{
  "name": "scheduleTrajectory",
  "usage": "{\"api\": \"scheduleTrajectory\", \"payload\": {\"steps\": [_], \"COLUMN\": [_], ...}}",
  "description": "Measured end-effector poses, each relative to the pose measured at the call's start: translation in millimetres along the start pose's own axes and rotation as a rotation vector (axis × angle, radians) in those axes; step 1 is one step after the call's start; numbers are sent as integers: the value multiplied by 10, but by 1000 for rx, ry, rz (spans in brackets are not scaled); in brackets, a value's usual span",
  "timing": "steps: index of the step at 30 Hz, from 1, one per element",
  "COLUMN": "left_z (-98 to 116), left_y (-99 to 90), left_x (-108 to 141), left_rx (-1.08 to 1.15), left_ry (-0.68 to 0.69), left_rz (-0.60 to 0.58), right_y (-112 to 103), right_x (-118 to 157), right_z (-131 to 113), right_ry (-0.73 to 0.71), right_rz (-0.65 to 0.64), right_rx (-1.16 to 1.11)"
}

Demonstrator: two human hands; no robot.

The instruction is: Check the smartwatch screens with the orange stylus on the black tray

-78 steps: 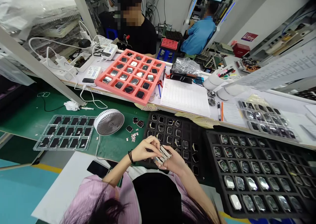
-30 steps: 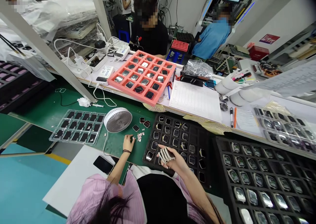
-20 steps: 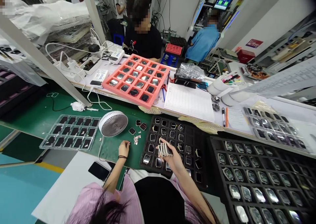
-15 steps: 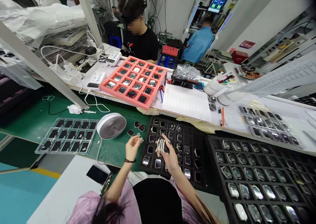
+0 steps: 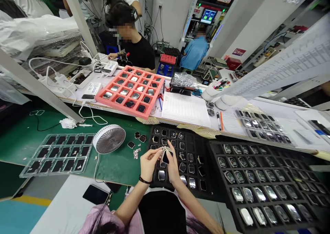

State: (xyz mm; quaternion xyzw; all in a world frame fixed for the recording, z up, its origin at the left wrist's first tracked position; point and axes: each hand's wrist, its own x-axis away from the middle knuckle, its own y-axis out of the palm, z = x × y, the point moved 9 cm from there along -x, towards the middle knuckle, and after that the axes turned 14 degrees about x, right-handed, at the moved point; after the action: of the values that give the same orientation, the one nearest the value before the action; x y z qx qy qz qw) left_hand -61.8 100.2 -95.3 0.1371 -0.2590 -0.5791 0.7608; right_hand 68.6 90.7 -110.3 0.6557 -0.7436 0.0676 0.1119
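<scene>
A small stack of smartwatch bodies [image 5: 168, 157], light-edged with a dark face toward me, is gripped in my right hand [image 5: 174, 172]. The right thumb lies across the dark face while the fingers wrap the far side. My left hand [image 5: 148, 165] meets the stack's left edge with thumb and fingertips pinched together; what they pinch is too small to make out. Both hands are over the black foam tray [image 5: 194, 145], where watches sit in square pockets. My forearms and hands cover part of its near left area.
Left of the tray are loose watch faces [image 5: 131, 144], pale scraps [image 5: 136, 153], a white fan [image 5: 109, 138] and a clear tray [image 5: 89, 151] of dark pieces. A larger black tray [image 5: 213, 158] stands right. On the shelf are a pink tray [image 5: 117, 110] and a paper sheet [image 5: 184, 106]. Co-workers sit beyond.
My left hand has moved right and now touches the stack in my right hand. The stack has turned, showing its dark face. Pale scraps show on the bench where the left hand was.
</scene>
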Motion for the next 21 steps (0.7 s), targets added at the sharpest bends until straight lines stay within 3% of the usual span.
{"api": "scheduleTrajectory", "payload": {"steps": [7,21], "left_z": [20,2], "left_y": [29,12], "left_x": [25,34], "left_rx": [9,29], "left_ry": [7,37], "left_rz": [7,64], "right_y": [-37,-85], "right_x": [0,-37], "right_z": [-160,-110], "right_ry": [-120,-153], "right_rz": [36,39], "right_rx": [155,216]}}
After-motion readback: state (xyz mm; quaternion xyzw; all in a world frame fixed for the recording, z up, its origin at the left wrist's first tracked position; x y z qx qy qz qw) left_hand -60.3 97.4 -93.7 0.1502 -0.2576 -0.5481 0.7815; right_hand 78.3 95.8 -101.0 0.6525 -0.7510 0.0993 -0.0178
